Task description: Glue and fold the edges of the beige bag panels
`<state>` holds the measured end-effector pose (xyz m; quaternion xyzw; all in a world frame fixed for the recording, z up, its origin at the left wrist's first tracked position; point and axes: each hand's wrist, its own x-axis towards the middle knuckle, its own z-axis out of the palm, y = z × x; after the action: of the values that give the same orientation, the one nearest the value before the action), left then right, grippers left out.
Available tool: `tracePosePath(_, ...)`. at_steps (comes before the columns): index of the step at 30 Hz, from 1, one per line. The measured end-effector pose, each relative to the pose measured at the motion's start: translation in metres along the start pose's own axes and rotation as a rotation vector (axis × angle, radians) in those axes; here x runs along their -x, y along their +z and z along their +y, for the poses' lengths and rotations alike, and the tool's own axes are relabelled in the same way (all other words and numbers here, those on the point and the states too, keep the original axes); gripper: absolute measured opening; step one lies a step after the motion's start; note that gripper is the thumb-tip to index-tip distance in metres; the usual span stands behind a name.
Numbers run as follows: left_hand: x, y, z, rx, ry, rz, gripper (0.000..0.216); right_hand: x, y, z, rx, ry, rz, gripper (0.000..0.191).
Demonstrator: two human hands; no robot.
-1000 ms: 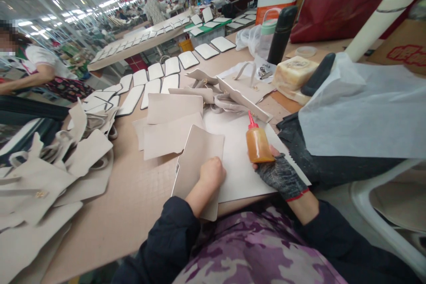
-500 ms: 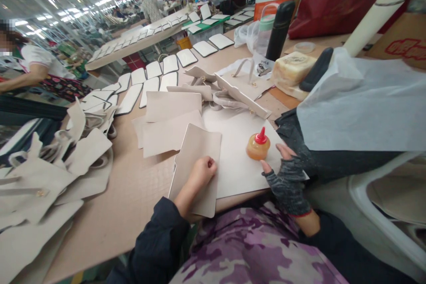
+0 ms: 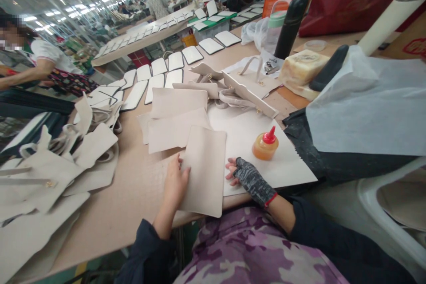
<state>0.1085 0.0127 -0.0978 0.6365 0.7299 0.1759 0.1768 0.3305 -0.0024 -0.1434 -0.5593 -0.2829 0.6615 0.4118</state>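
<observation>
A beige leather-like panel [image 3: 205, 171] lies flat at the table's front edge, partly over a white sheet [image 3: 242, 128]. At its left edge is my bare left hand [image 3: 175, 182], thumb touching the edge and the fingers apart from the thumb, slightly curled. My right hand [image 3: 239, 175], in a grey fingerless glove with a red cuff, hovers by the panel's right edge with its fingers spread and nothing in them. Beyond it stands a small squeeze bottle [image 3: 265, 145] of amber liquid with a red nozzle cap.
More flat beige panels [image 3: 179, 104] lie behind, beside pieces with straps [image 3: 248, 93]. A heap of strapped pieces [image 3: 60, 164] covers the table's left. At the right are a black flask [image 3: 291, 26], a yellowish block [image 3: 301, 69] and white plastic [image 3: 366, 111]. A person [image 3: 53, 60] works at far left.
My left hand has moved from the panel's middle to its left edge and its fist has loosened. My right hand has come left from beside the bottle. The panel now lies flatter.
</observation>
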Motion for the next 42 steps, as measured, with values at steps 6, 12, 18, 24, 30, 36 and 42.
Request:
tracePosePath(6, 0.005, 0.006, -0.011, 0.633, -0.189, 0.039, 0.062, -0.007, 0.005, -0.006, -0.041, 0.049, -0.058, 0.02)
tracePosePath(12, 0.028, -0.016, 0.005, 1.012, -0.226, 0.056, 0.071, 0.001, 0.013, -0.01, -0.041, 0.024, -0.016, 0.023)
tracePosePath(18, 0.035, -0.02, 0.008, 0.593, -0.039, 0.222, 0.052, 0.022, 0.011, -0.026, -0.052, -0.157, -0.168, 0.03)
tracePosePath(24, 0.049, 0.002, 0.044, 0.065, 0.434, 0.243, 0.014, 0.031, 0.016, -0.025, -0.122, -0.069, -0.271, 0.036)
tracePosePath(30, 0.057, 0.015, 0.066, 0.158, 0.403, 0.051, 0.007, 0.041, 0.014, -0.026, -0.116, -0.028, -0.333, 0.034)
tracePosePath(36, 0.056, 0.009, 0.064, 0.23, 0.329, -0.024, 0.005, 0.042, 0.012, -0.026, -0.025, -0.066, -0.386, 0.029)
tracePosePath(42, 0.056, 0.008, 0.064, 0.26, 0.245, -0.09, 0.008, 0.04, 0.014, -0.031, 0.175, -0.098, -0.318, 0.015)
